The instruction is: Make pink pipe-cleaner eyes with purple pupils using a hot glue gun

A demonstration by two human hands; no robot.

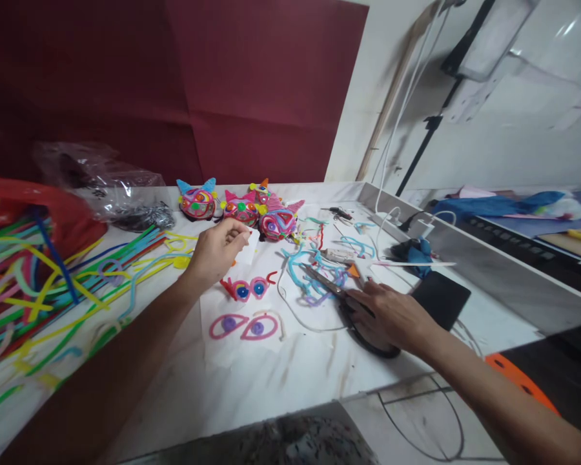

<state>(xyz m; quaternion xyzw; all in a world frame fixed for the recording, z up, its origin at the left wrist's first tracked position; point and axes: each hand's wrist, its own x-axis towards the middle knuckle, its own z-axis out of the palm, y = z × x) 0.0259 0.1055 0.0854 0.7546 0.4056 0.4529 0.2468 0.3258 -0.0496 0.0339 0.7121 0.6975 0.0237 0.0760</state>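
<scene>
My left hand (219, 250) is pinched together above the table, beside a small white piece of paper (248, 250); what its fingertips hold is too small to name. My right hand (380, 310) has its fingers on black-handled scissors (326, 281), whose blades point to the back left over blue and purple pipe cleaner scraps (297, 268). Between the hands lie a pair of pink rings with blue eyes (250, 290) and, nearer, two pink drop-shaped loops with purple centres (243, 327) on a white sheet.
Colourful pipe cleaner animal heads (242, 210) stand at the back. Many loose pipe cleaners (43, 297) and a red bag (62, 226) fill the left. A black flat object (440, 299) and white cables lie at the right, near the raised table edge (474, 258).
</scene>
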